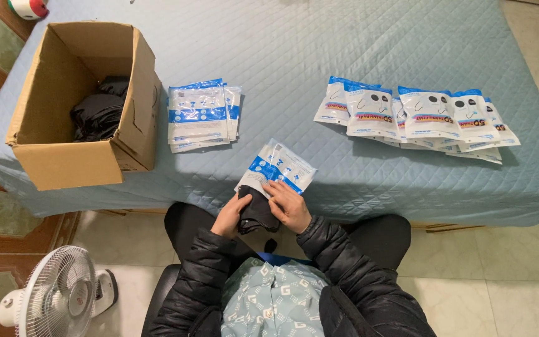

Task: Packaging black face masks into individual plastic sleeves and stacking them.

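The fingers (280, 190) of the right hand (290, 207) lay flat and spread along the mouth of a white-and-blue plastic packet (276, 168), pinning it to the edge of the bed (344, 56). The left hand (231, 215) was curled closed around a bundle of black cloth (258, 213), soft and crumpled, at the lower centre of the frame. The cloth's upper end met the packet's opening, so the step in hand looked like sliding the cloth into the packet. The next move would seem to call for holding the thin, slippery mouth open while the limp fabric is pushed in flat.

Farther up, left of centre, sat a neat stack of similar flat packets (199, 115). To the right, a fanned row of packets with dark round marks (416, 118) overlapped one another. At the upper left stood an open cardboard box (116, 118), stiff and brown, with more black cloth heaped inside. The bed's cover was pale blue and quilted in diamonds. A white fan (57, 296) stood on the floor at lower left.
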